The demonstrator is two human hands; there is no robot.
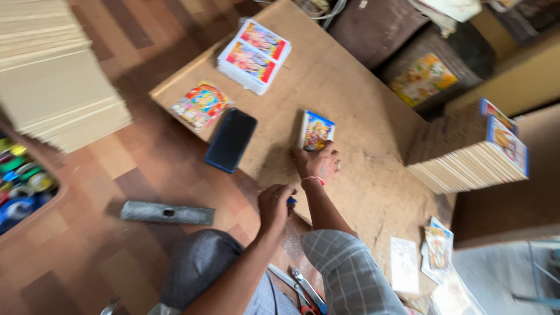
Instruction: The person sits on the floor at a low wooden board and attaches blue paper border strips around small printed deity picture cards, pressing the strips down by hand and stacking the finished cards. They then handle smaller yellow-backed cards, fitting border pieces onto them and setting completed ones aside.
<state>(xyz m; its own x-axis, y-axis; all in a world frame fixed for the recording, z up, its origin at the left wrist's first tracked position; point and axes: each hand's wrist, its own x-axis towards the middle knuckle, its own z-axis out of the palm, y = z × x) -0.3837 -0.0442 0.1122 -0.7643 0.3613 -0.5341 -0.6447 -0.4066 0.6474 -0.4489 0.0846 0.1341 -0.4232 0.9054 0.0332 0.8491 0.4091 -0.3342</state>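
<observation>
A small stack of colourful picture tiles (317,129) lies on the bare wooden board (356,99). My right hand (318,163) rests its fingers on the stack's near edge; the wrist carries a thread band. My left hand (274,205) hovers just behind it at the board's edge, fist closed around a small blue object (291,201) of which only the tip shows.
A dark phone (231,140) and a loose colourful picture (201,105) lie at the board's left edge, a stack of pictures (254,49) beyond them. Tall stacks of thin boards (472,154) stand right and far left (55,87). A metal bar (167,213) lies on the floor, metal hand tools (303,289) by my lap.
</observation>
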